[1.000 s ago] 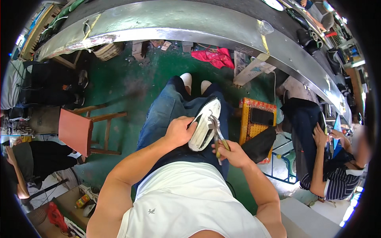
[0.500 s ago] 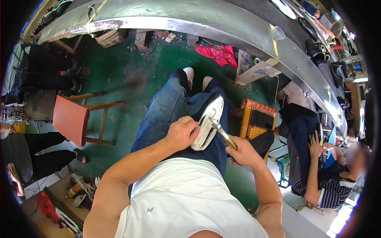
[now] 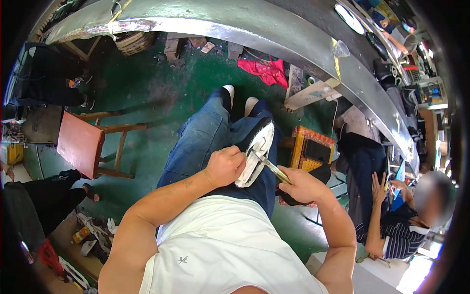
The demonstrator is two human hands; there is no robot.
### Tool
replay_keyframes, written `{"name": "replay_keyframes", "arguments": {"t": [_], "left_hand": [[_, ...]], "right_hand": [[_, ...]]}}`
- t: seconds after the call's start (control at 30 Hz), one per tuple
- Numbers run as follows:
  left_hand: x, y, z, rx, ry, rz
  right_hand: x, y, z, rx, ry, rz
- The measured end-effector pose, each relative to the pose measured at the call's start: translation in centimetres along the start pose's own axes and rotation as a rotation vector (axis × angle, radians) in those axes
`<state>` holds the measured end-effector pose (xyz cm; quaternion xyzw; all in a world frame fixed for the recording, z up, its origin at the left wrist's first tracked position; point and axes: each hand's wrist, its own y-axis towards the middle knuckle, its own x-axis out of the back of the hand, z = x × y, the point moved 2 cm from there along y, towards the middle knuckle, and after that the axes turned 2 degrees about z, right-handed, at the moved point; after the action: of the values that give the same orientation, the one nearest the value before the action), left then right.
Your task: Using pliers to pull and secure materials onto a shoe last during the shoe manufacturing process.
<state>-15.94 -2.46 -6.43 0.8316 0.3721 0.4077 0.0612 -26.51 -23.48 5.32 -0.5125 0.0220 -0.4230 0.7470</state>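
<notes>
An upturned shoe [image 3: 263,138] lies across my lap, its whitish underside facing up and its dark edge showing along the toe. My left hand [image 3: 225,166] is closed at the shoe's left side, gripping it; the fingertips are partly hidden. In my right hand [image 3: 302,186] is a hammer [image 3: 274,169] with a brownish handle, held from the right. The hammer's metal head is down at the middle of the underside, apparently touching it.
Ahead runs a long grey metal bench [image 3: 205,19]. To the right stand a stool with a phone [image 3: 317,151] on it and a seated co-worker [image 3: 391,235]. At left is a stool with a reddish seat [image 3: 81,144]. A pink cloth [image 3: 267,72] lies under the bench.
The hammer head has come down and left, from above the shoe onto its middle. My right hand has shifted slightly with it. My left hand keeps its hold.
</notes>
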Motion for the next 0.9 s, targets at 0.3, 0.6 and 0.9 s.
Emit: {"name": "replay_keyframes", "arguments": {"t": [0.3,0.6,0.9], "left_hand": [[-0.3,-0.2,0.4,0.245,-0.194,0.234],[-3.8,-1.2,4.7,0.777,-1.409,0.163],[-4.3,-0.2,4.5,0.662,-0.928,0.094]], "right_hand": [[2.0,1.8,1.6,-0.061,-0.302,0.067],[-3.5,6.7,-1.5,0.196,-0.083,-0.318],[-3.4,6.3,-2.4,0.228,0.227,-0.282]]}}
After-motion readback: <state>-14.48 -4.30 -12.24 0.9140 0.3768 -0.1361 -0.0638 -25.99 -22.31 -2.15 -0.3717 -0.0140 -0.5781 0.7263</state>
